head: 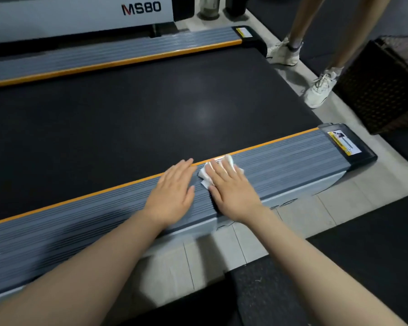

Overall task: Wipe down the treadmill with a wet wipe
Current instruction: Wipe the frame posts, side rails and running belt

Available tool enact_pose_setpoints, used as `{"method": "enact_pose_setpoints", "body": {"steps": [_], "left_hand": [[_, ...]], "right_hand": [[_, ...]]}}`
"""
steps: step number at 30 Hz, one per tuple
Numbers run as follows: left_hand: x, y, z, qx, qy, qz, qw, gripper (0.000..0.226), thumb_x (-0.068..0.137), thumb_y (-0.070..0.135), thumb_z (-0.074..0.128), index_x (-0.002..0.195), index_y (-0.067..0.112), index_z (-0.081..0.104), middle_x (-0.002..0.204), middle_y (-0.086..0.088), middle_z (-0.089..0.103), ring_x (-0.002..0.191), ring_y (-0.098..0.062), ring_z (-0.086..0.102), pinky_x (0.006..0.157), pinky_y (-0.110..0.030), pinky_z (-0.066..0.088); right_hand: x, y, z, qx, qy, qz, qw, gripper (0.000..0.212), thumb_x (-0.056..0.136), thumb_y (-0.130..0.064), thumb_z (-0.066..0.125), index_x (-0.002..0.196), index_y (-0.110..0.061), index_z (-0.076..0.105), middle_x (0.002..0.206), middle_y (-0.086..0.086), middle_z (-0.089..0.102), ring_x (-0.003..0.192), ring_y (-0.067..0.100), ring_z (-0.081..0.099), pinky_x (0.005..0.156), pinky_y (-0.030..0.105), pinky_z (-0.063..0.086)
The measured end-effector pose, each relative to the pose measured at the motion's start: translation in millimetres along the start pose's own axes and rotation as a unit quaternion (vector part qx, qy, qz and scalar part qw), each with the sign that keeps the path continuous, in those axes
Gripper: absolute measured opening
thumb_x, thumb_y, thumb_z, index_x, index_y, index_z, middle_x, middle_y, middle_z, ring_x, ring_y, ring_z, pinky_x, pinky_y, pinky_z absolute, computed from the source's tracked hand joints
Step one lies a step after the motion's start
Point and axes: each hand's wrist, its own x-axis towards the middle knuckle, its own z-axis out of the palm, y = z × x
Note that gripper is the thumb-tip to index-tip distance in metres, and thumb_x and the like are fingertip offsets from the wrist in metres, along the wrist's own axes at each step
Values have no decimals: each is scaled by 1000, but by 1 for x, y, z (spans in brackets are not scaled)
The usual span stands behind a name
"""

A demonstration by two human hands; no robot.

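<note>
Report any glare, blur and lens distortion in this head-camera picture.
Head view: a soft pale glare patch sits on the black belt; the near grey side rail smears into streaks toward the lower left; straight rails bow from the wide lens; the right hand on the wipe and the left hand look fairly sharp.

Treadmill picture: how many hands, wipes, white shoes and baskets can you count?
Hands: 2, left and right
Wipes: 1
White shoes: 2
Baskets: 1
Total: 6
</note>
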Motion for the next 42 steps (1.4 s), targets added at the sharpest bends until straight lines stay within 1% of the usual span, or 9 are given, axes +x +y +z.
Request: {"method": "enact_pose_setpoints", "body": {"steps": [5,10,18,24,26,31,33,37,42], "left_hand": [[56,53,19,33,-29,82,996,58,103,31,34,157,16,17,165,1,9,152,-15,5,123,-29,-2],[68,74,46,69,-69,107,989,69,95,48,5,158,21,11,165,5,3,151,-9,-4,121,-28,-8],[69,73,48,21,-65,84,994,63,96,38,8,156,25,20,163,12,12,148,1,-1,121,-24,-5],[68,71,46,5,-58,86,995,63,96,37,9,156,25,22,162,14,10,148,2,0,120,-22,-6],[68,71,46,1,-59,89,994,65,94,38,5,156,25,21,162,14,9,147,4,-2,119,-19,-9],[67,69,49,-58,-32,95,993,57,98,29,18,152,20,33,160,8,25,148,-4,14,121,-23,4],[63,66,47,-121,-13,88,989,53,97,21,27,147,17,42,155,4,38,144,-9,28,119,-24,15],[63,56,43,-272,19,49,961,46,97,12,32,139,16,52,140,2,54,131,-12,47,113,-32,35],[51,35,21,-357,50,-25,932,42,99,4,37,135,17,55,137,4,56,129,-7,48,111,-22,33]], "right_hand": [[6,139,-27,-55,73,117,989,42,100,-48,23,128,-25,45,127,5,44,116,35,40,89,50,45],[-11,269,-47,-16,61,347,936,62,95,-50,13,135,-11,39,134,11,42,126,37,36,107,52,29],[-33,158,-30,-3,0,70,998,63,100,-47,14,154,-17,24,161,2,20,150,28,9,120,42,9],[-62,249,-38,20,106,372,922,59,101,-43,19,152,-14,27,158,9,27,146,34,17,118,53,14],[-69,209,-27,28,129,356,925,55,102,-37,24,151,-12,29,157,11,28,146,36,17,116,54,17],[-83,102,-3,15,63,84,994,53,104,-35,25,154,-19,26,161,-3,19,151,21,8,122,40,7],[-89,132,-10,13,97,112,989,48,105,-31,29,150,-17,33,158,1,29,148,27,18,120,46,14],[-84,175,-22,49,178,338,923,41,98,-26,25,127,-7,46,135,16,46,123,40,41,107,47,28],[-55,7,18,14,162,195,967,46,99,-23,31,141,-7,42,145,11,42,140,38,29,110,50,29]]}}
